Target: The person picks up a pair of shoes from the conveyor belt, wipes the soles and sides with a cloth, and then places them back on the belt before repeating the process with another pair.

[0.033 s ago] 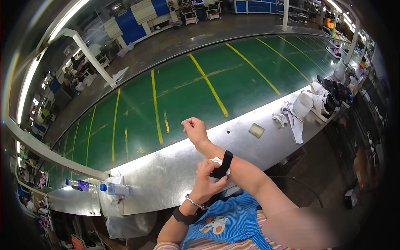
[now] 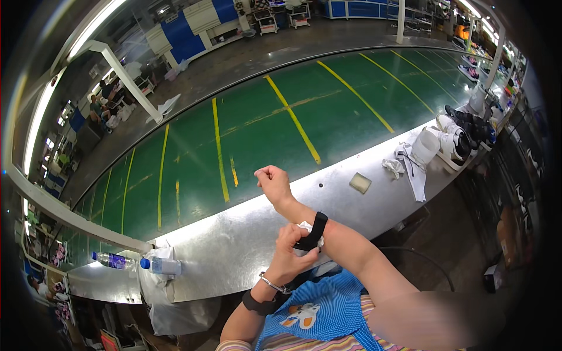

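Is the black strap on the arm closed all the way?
No. One end of the black strap sticks up loose, pinched by the left hand.

A long metal bench (image 2: pixel 246 240) with a dull, reflective top is seen curving across the view. At its left end two plastic water bottles (image 2: pixel 161 266) with blue caps are laid on their sides, one beside the other. Near the middle a small pale square pad (image 2: pixel 360 183) is lying flat. Further right a crumpled white cloth (image 2: pixel 410 167) is spread, and white shoes (image 2: pixel 453 143) and dark shoes (image 2: pixel 468 120) are grouped at the right end.
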Tool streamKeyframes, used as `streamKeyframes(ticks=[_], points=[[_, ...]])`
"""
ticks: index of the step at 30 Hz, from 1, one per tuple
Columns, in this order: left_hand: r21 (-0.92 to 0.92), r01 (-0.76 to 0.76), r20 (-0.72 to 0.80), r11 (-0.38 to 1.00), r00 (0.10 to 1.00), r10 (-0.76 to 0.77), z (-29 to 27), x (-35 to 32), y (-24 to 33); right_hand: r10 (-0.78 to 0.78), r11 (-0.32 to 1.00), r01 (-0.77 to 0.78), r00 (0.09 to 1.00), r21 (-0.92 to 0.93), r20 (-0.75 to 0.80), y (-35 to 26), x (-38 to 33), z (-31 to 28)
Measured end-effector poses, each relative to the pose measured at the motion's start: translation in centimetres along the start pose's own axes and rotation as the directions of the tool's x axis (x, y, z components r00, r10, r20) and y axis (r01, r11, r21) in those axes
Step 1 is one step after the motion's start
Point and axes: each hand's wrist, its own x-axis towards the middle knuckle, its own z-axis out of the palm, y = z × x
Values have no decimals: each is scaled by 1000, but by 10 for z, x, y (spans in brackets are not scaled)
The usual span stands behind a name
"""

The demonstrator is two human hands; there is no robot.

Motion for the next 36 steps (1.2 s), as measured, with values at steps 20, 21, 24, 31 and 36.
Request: streamKeyframes(ticks=[20,21,24,31,36], points=[[91,-43,-31,995,998,46,3,-3,15,446,775,-484,875,407,191,2,-20,-12],[-36,8,67,999,998,-6,0,-3,15,456,767,-502,865,399,210,3,-21,-12],[-61,-58,142,996,988,66,-6,-4,2,423,774,-479,878,413,224,6,-23,-13],[-378,135,285,916,958,-24,-4,-5,9,432,795,-486,873,362,224,2,-31,-13],[50,-79,174,996,982,69,2,-7,15,462,775,-516,856,364,230,5,-32,-16]])
